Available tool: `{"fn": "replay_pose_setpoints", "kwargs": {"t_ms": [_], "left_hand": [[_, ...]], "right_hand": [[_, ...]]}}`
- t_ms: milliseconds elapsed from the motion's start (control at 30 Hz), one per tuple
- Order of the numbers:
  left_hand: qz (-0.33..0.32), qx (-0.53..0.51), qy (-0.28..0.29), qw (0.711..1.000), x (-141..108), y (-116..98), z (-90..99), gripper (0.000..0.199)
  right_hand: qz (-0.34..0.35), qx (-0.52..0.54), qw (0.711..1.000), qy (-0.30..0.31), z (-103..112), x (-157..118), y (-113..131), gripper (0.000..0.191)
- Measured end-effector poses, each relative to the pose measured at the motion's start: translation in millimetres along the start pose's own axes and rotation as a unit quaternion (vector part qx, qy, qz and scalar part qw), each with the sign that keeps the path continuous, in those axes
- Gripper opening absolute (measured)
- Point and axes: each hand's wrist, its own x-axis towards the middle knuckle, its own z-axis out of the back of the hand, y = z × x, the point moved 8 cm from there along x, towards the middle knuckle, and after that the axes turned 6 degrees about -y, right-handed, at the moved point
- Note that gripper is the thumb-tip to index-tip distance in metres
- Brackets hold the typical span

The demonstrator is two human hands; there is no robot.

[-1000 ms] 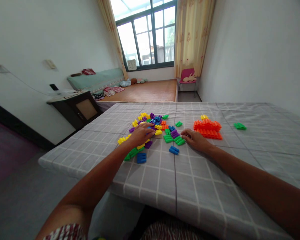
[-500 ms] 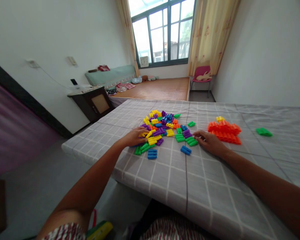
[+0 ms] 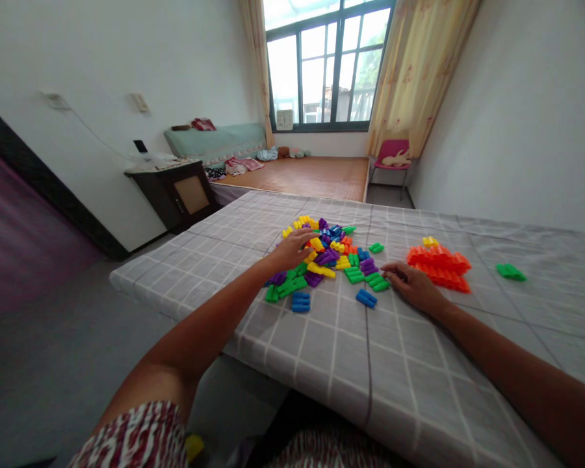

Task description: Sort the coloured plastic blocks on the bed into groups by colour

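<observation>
My left hand [image 3: 294, 249] reaches into a pile of plastic building blocks, its thumb and fingers apart. A yellow-orange block [image 3: 316, 244] lies at its fingertips; I see no firm grip on it. Purple blocks [image 3: 326, 258], green blocks [image 3: 292, 285] and yellow blocks [image 3: 322, 270] lie around this hand. My right hand [image 3: 412, 284] rests on the bed-like surface with its fingers loosely extended and holds nothing visible. Its fingertips are beside a purple block [image 3: 369, 266] and a green block [image 3: 377, 281]. Nearer to me lie two blue blocks, one left [image 3: 301, 301] and one right [image 3: 366, 298].
A grey checked cloth [image 3: 331, 351] covers the surface. Right of my right hand stands a joined row of orange blocks [image 3: 439, 266], with a yellow block [image 3: 429, 241] behind and a green block [image 3: 511, 272] farther right. Beyond are a wooden-topped bed [image 3: 312, 175] and a cabinet [image 3: 180, 195].
My left hand has moved forward and right, from the near-left edge of the pile to over its middle. The right hand stays in nearly the same place. The view has shifted slightly.
</observation>
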Motion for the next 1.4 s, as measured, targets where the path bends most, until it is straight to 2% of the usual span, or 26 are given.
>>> {"fn": "replay_pose_setpoints", "kwargs": {"t_ms": [67, 167, 267, 400, 533, 600, 667, 733, 767, 867, 900, 967, 1067, 1200, 1300, 1400], "left_hand": [[-0.050, -0.007, 0.039, 0.998, -21, -23, 5.0, 0.037], [-0.102, 0.004, 0.157, 0.982, -59, -53, 5.4, 0.031], [-0.110, 0.030, 0.206, 0.972, -82, -61, 8.8, 0.031], [-0.103, 0.066, 0.203, 0.972, -81, -40, 1.9, 0.030], [-0.098, 0.120, 0.144, 0.977, -62, -15, -3.5, 0.028], [-0.098, 0.149, 0.110, 0.978, -51, -17, -2.1, 0.028], [-0.107, 0.157, 0.082, 0.978, -42, -34, -1.7, 0.028], [-0.127, 0.131, 0.071, 0.981, -36, -65, -8.0, 0.028], [-0.143, 0.108, 0.083, 0.980, -34, -83, -16.1, 0.028], [-0.213, 0.045, 0.164, 0.962, -34, -135, -55.5, 0.026], [-0.237, 0.032, 0.191, 0.952, -35, -148, -69.8, 0.024], [-0.266, 0.019, 0.219, 0.939, -32, -165, -93.3, 0.023], [-0.265, 0.014, 0.224, 0.938, -23, -170, -114.8, 0.024], [-0.253, 0.015, 0.217, 0.943, -18, -166, -125.7, 0.023], [-0.238, 0.020, 0.189, 0.952, -16, -159, -128.1, 0.023], [-0.217, 0.033, 0.153, 0.964, -12, -148, -129.0, 0.023]], "right_hand": [[-0.006, 0.010, 1.000, 0.003, 0, 0, 0, 0.029], [-0.003, 0.029, 0.999, 0.017, -2, 1, 4, 0.034], [0.024, 0.029, 0.999, 0.039, -5, 1, 10, 0.037], [0.040, 0.004, 0.998, 0.046, -9, -1, 12, 0.037], [0.033, 0.001, 0.999, 0.034, -10, -5, 13, 0.037], [0.030, 0.006, 0.999, 0.027, -4, -4, 16, 0.036], [0.028, -0.002, 1.000, 0.002, 15, 3, 18, 0.034], [0.021, -0.034, 0.998, -0.050, 50, 20, 14, 0.032], [0.014, -0.053, 0.995, -0.081, 71, 32, 9, 0.031], [-0.066, -0.065, 0.984, -0.150, 130, 70, -30, 0.033], [-0.094, -0.070, 0.981, -0.153, 144, 82, -46, 0.033], [-0.146, -0.117, 0.976, -0.116, 155, 99, -78, 0.030], [-0.145, -0.218, 0.964, -0.052, 152, 111, -105, 0.021], [-0.100, -0.276, 0.956, -0.012, 132, 120, -107, 0.018], [-0.073, -0.265, 0.961, -0.013, 112, 131, -88, 0.023], [-0.013, -0.231, 0.973, 0.010, 80, 144, -50, 0.027]]}}
